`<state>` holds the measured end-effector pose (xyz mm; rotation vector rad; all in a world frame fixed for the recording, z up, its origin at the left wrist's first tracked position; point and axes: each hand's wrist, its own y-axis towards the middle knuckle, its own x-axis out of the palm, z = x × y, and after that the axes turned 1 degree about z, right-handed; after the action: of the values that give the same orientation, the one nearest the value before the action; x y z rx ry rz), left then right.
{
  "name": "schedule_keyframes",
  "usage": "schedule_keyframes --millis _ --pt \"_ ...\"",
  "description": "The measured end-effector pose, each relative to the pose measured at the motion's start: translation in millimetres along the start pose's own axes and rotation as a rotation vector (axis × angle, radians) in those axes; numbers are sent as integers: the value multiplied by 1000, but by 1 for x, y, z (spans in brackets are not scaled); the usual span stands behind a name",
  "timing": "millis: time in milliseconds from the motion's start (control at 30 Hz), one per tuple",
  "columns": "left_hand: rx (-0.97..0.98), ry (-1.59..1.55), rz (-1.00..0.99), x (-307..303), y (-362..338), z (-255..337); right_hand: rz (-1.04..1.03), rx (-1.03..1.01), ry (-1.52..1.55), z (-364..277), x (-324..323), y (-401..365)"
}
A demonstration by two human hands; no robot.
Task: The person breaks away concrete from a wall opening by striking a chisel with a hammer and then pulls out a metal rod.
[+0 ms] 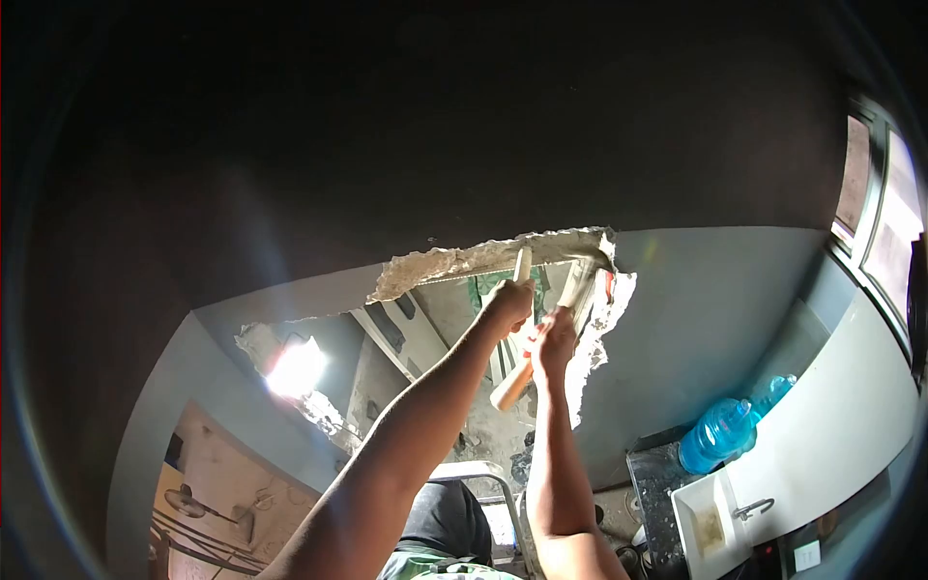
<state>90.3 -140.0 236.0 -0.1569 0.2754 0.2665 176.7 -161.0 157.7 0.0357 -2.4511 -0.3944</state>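
Observation:
My left hand (509,304) is raised and closed around a pale, narrow chisel (523,264), which points up at the broken upper edge (464,260) of an opening in the wall. Just to its right, my right hand (554,338) grips the wooden handle of a hammer (509,388). The handle's butt sticks out below that fist, while the upper end reaches toward the opening's top right corner and is partly lost against the rubble. Rough, crumbled masonry (590,360) runs down the opening's right side.
A bright lamp (297,367) shines at the opening's left. Below me is a metal ladder frame (476,471). To the right are a white sink (705,529), a dark speckled counter (653,480) and blue water jugs (716,437). A window (884,208) is at far right.

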Motion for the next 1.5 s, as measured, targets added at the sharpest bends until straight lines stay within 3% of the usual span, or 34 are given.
schedule_keyframes --millis 33,100,167,233,267,300,367,400,433,500,567,633,667,767,967,1033,1300,1500 --pt "-13 -1 2 -1 -1 2 -88 254 -189 -4 -8 3" --pt "-6 -45 -13 -4 -4 4 -130 321 -125 -8 -39 19" --pt "-2 -61 -101 -19 0 -2 12 260 -150 -29 -34 6" --pt "8 -1 -158 -34 -13 -2 114 183 48 -41 -28 -7" --pt "-10 -26 -190 -47 -8 -9 101 76 112 -37 -27 -8" --pt "-38 -52 -224 -59 -4 -21 215 64 169 -31 -21 -8" --pt "-49 -1 -240 -74 -3 -24 253 18 172 -4 -1 -9" --pt "-57 -4 -225 -73 -7 -19 118 60 140 8 7 -12" --pt "-64 -2 -228 -72 -9 -21 -29 55 -158 18 10 -18" --pt "-77 -47 -200 -72 -12 -22 11 295 -41 11 -1 -20" --pt "-35 24 -193 -75 -18 -39 7 305 -91 13 -30 -19" --pt "369 550 -66 -76 -11 -76 50 252 -47 12 -49 -39" --pt "450 453 -86 -72 -17 -84 98 261 -37 14 -58 -45" --pt "335 358 -140 -62 -28 -77 215 316 -44 15 -74 -62" --pt "307 183 -134 -57 3 -60 272 361 -40 22 -90 -68" --pt "165 57 -156 -61 5 -55 273 360 -29 19 -87 -67" --pt "124 -5 -205 -63 11 -54 268 236 32 11 -56 -62" --pt "18 -76 -180 -56 -2 -34 354 -186 229 43 -19 -50"
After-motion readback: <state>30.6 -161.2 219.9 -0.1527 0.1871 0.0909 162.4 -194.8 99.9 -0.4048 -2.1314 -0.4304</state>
